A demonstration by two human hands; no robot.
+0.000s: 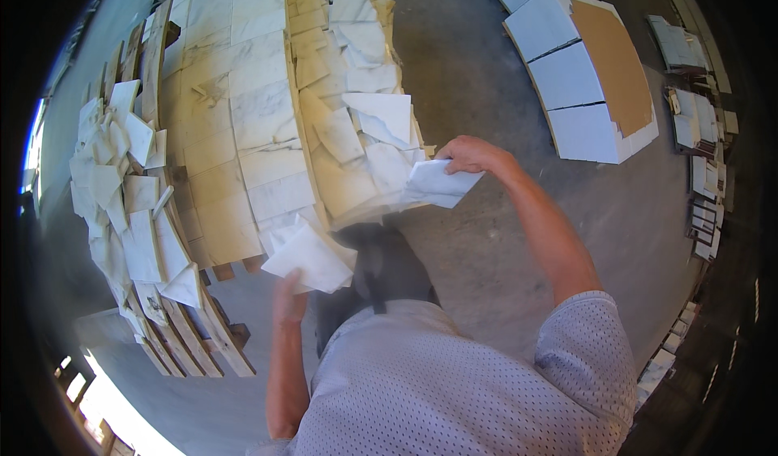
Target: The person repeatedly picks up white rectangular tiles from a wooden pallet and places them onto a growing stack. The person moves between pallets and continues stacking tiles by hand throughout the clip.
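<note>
My left hand (290,292) grips white marble tile pieces (312,257) that look stacked, held by their near edge in front of my body; part of my fingers is hidden under them. Out to the right, my right hand (474,155) pinches a marble tile (442,183) by its upper edge, thumb on top. Just left of that tile lies a row of broken marble pieces (378,120), overlapping and uneven. Beside them, whole veined marble tiles (267,134) are laid in close rows, with a yellowish tint over part of them.
At the left, a heap of marble scraps (105,181) rests on wooden pallet slats (190,338). White boxes (567,75) with a brown cardboard sheet (613,67) stand at the upper right. More pallets of stone (693,120) line the far right, on a grey concrete floor (502,270).
</note>
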